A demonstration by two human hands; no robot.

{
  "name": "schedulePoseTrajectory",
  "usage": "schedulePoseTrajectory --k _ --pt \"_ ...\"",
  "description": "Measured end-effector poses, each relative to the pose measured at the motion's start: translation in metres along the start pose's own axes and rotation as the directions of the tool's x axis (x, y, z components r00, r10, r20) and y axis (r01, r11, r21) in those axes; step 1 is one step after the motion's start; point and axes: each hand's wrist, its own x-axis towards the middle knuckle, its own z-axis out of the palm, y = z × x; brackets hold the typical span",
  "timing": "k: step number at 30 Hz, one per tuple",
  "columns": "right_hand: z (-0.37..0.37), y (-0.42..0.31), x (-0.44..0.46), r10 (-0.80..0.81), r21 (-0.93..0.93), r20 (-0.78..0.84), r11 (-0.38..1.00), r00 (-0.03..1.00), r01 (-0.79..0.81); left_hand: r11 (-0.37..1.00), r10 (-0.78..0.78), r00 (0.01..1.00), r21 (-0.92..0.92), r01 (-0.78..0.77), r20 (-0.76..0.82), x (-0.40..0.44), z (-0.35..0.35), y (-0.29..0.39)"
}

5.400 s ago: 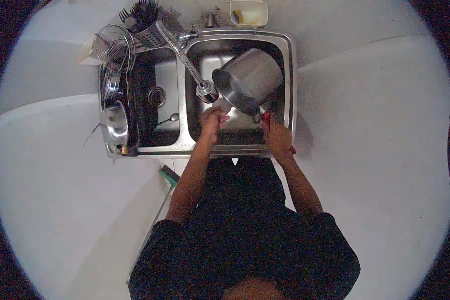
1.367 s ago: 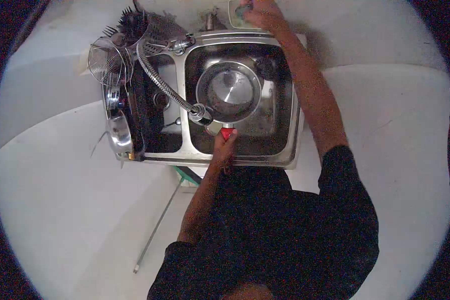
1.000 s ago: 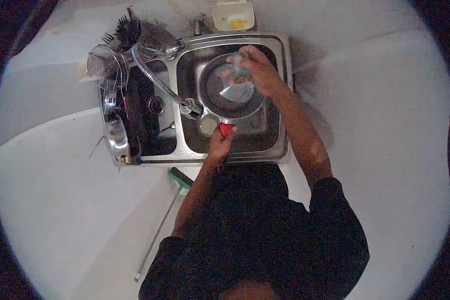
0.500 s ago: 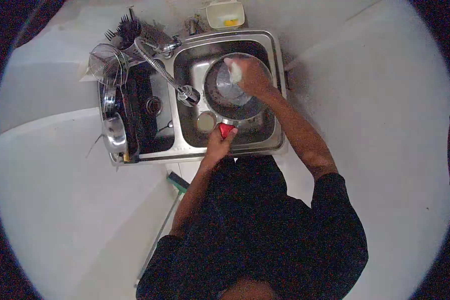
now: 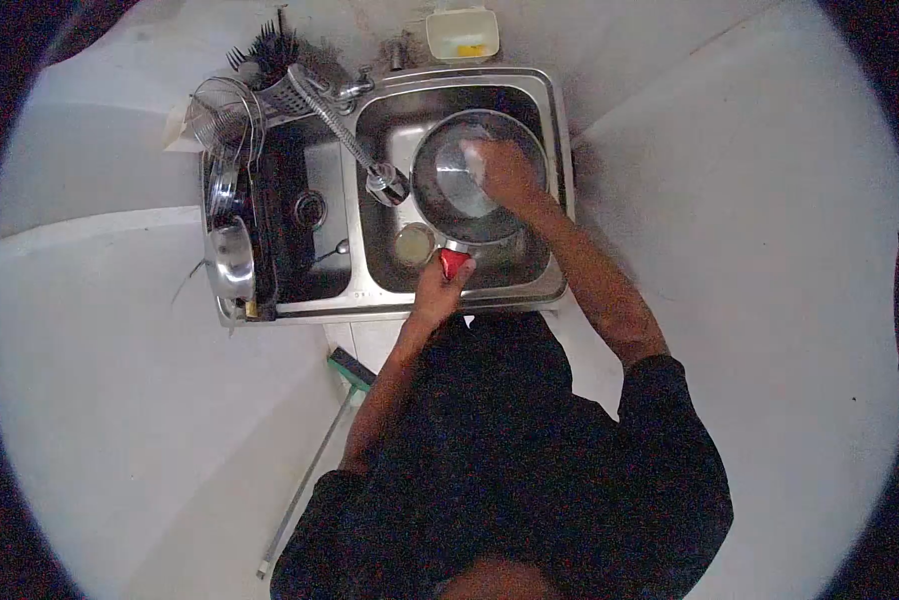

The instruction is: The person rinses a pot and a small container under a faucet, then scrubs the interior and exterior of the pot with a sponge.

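Observation:
A round frying pan (image 5: 454,190) with a red handle (image 5: 454,263) rests in the right basin of the steel sink (image 5: 558,120). My left hand (image 5: 438,292) is closed around that handle at the near side. Inside the pan, my right hand (image 5: 510,178) has its fingers closed on a whitish sponge, blurred and mostly hidden by the hand. The pan's inner surface looks wet and cloudy. Left of the handle, a round pale drain cover (image 5: 414,243) shows on the basin floor. Over the basin's left edge hangs the flexible faucet's spray head (image 5: 386,186).
In the left basin stands a dark dish rack (image 5: 262,240) with a metal pot (image 5: 232,262) and wire strainers (image 5: 225,115). Forks fill a cutlery holder (image 5: 288,98) behind. A pale soap dish (image 5: 463,35) sits beyond the sink. A green broom (image 5: 350,370) leans at lower left.
My right hand has shifted slightly down and right inside the pan with the sponge. My left hand stays on the handle. The whole view has tilted a little.

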Motion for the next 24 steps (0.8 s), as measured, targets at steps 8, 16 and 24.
schedulePoseTrajectory --k 8,16,24 --pt "0.068 0.049 -0.009 0.093 -0.025 0.057 0.996 0.994 -0.091 0.99 0.134 0.991 0.055 -0.133 -0.009 -0.008 -0.006 0.001" --pt "0.086 0.043 -0.024 0.174 -0.348 0.241 0.934 0.955 -0.083 0.997 0.063 0.998 0.049 -0.062 -0.025 -0.021 0.005 0.016" --pt "0.153 0.066 0.016 0.321 0.073 -0.179 0.947 0.93 -0.312 0.993 0.087 0.994 0.076 -0.092 0.07 -0.013 0.014 -0.002"
